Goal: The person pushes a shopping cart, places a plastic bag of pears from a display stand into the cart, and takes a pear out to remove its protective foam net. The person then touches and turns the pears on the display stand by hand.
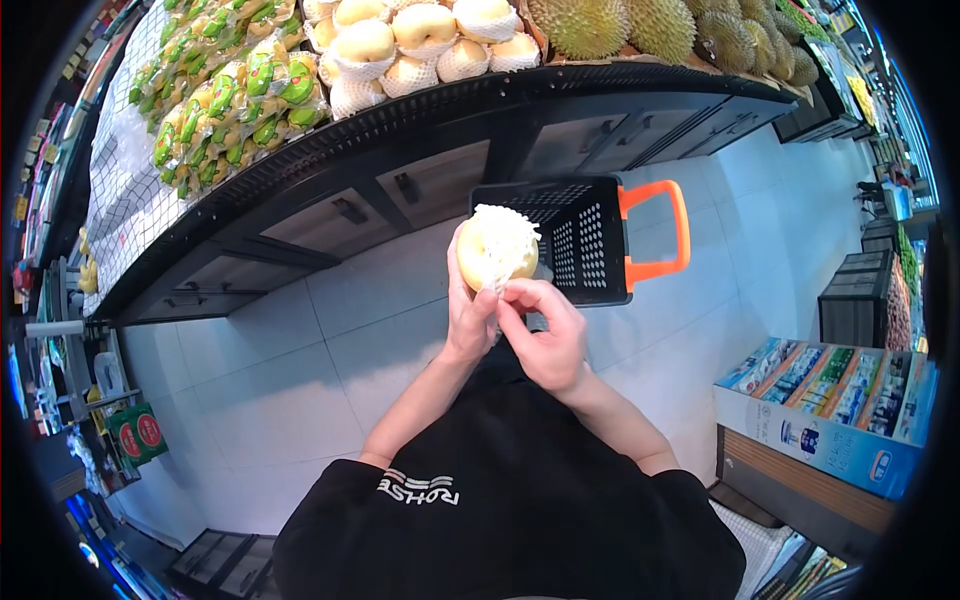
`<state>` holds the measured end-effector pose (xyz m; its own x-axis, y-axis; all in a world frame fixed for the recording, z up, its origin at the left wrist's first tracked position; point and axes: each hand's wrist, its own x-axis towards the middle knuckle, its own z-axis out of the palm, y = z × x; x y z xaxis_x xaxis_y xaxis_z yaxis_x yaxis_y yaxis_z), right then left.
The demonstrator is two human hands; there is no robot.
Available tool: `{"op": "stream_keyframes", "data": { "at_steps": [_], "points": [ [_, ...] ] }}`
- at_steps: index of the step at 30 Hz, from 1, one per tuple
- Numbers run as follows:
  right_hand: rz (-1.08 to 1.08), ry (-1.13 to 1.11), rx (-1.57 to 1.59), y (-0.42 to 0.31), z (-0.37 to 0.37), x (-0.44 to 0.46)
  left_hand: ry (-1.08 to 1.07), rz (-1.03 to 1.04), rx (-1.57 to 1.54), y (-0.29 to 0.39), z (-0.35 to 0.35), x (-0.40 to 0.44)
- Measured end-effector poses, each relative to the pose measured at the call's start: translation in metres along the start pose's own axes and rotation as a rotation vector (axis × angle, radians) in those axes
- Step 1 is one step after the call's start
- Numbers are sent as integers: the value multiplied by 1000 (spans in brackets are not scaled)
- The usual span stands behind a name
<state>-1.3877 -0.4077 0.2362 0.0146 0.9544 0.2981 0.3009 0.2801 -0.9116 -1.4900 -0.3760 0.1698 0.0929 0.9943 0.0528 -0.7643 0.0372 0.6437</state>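
Note:
A round pale yellow fruit (477,262) is held up in front of my body, with a white foam net (508,238) over its upper right part. My left hand (466,310) is wrapped round the fruit's left side and underside. At the fruit's lower edge, the fingers of my right hand (547,332) pinch the end of the foam net. Beyond the fruit, a black shopping basket (590,240) with an orange handle (683,235) stands on the floor, partly hidden by the fruit and my hands.
Along the top runs a black display stand (440,120) with netted pale fruit (425,28), durians (585,25) and bagged green-and-yellow produce (225,100). A box of packaged goods (825,400) is at the right. Grey tiled floor (260,400) lies below the stand.

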Motion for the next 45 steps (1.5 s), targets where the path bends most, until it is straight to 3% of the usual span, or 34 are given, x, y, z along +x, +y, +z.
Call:
{"op": "stream_keyframes", "data": {
  "at_steps": [2, 7, 11, 16, 18, 20, 22, 23, 26, 31, 34, 40, 45],
  "points": [
    [-85, -31, -15, 3, -5, 1, 23, -31, 42, -1, 1, 0],
    [86, -109, 226, 12, -22, 2, 34, -15, 56, -5, 13, 2],
    [74, -164, 334, 15, -44, 7, 77, 5, 110, -13, 34, 5],
    [285, -325, 927, 31, -72, 15, 90, -23, 34, -25, 40, 6],
    [296, -399, 902, 38, -80, 17, 99, -36, 84, -24, 44, 4],
    [257, -436, 642, 34, -86, 19, 183, -20, 63, -30, 44, 1],
    [67, -361, 424, 46, -89, 23, 300, -4, 100, -27, 47, -1],
    [5, -178, 285, 49, -90, 27, 296, -12, 80, -24, 45, -3],
    [-78, -89, 269, 56, -90, 50, 218, 85, 223, -17, 40, -2],
    [364, -598, 665, 72, -76, 73, 111, 74, 374, 3, 14, -2],
    [523, -805, 840, 76, -56, 74, 2, 34, 522, 24, 3, 4],
    [472, -673, 800, 70, 16, 72, -10, 70, 645, 60, -44, 27],
    [469, -523, 693, 51, 102, 90, -122, -6, 717, 133, -105, 59]
  ]
}}
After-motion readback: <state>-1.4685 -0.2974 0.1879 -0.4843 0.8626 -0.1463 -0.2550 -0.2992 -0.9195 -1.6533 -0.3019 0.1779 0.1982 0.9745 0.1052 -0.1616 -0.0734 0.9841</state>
